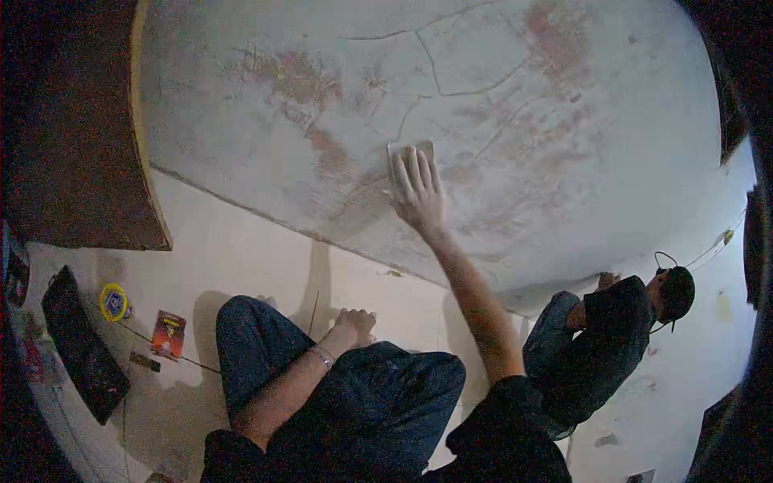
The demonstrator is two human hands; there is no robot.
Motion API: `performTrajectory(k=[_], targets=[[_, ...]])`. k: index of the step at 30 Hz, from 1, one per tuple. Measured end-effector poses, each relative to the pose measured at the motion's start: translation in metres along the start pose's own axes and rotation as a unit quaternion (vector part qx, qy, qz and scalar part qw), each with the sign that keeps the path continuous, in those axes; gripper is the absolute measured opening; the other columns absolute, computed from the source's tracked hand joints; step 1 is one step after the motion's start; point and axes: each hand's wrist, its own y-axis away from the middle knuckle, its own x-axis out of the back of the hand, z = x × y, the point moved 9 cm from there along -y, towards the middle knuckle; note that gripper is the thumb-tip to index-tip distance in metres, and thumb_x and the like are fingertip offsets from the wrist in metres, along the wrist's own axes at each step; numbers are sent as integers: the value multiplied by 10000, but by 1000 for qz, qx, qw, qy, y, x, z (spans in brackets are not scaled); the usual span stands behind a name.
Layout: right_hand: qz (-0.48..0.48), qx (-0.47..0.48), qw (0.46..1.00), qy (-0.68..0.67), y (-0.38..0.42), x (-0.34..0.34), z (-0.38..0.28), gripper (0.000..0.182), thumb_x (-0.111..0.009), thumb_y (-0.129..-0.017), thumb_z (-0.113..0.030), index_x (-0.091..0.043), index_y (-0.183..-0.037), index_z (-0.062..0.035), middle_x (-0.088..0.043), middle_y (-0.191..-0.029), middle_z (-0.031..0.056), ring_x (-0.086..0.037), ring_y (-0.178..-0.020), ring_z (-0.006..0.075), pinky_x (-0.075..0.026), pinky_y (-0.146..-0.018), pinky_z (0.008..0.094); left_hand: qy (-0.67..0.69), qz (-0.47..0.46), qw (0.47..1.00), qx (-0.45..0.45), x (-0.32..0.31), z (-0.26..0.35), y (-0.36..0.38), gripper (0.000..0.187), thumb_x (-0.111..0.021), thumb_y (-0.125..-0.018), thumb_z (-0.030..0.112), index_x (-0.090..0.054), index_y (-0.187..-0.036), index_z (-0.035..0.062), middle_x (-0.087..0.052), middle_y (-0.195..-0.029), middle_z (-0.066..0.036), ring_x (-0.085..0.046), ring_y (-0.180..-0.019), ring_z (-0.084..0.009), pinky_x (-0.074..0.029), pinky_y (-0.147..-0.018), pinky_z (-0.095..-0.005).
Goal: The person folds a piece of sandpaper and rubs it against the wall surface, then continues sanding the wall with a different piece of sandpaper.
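Note:
My right hand (419, 193) reaches up to the wall (499, 145), its fingers laid flat over a small rectangular sheet that looks like sandpaper (394, 150). The hand presses this sheet against the plaster, and pale dust coats the fingers. Around it the wall has cracks and rough reddish-brown patches where the white surface is worn. Low down by my bent knees, my left hand (354, 326) has its fingers curled in, with a bracelet at the wrist. Nothing shows in it, though its palm is turned away.
A crouching person in dark clothes (604, 346) works at the wall to my right. On the tiled floor to my left are a yellow-rimmed tub (114, 303), a red packet (168, 335) and a long black object (84, 346). A brown panel (72, 129) stands at upper left.

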Motion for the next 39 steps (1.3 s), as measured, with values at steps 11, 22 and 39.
performTrajectory(k=[11,22,39], targets=[[198,-109,973,48,-50,82,76,753,-602,-853,-497,-384,-1418,-50,-323,-1489,181,-295,-1369,378,-179,-1125,537,-36,127,991,-12,-14,-8,1,488,-653,-814,396,-551,-1163,71,-623,-1137,-151,-609,-1066,-327,-460,-905,-506],[105,101,984,99,-46,74,66,649,-577,-868,-500,-431,-1407,-168,-357,-1497,58,-306,-1391,225,-186,-1127,515,16,-36,999,7,-4,-5,3,621,-622,-822,462,-475,-1265,52,-586,-1157,-207,-564,-1098,-378,-445,-921,-535],[89,137,985,49,-51,100,92,661,-583,-867,-469,-366,-1450,-243,-284,-1533,48,-325,-1379,243,-158,-1129,530,-9,93,996,-6,3,6,9,409,-667,-779,357,-595,-1060,70,-672,-1000,-150,-662,-934,-320,-495,-815,-495]])
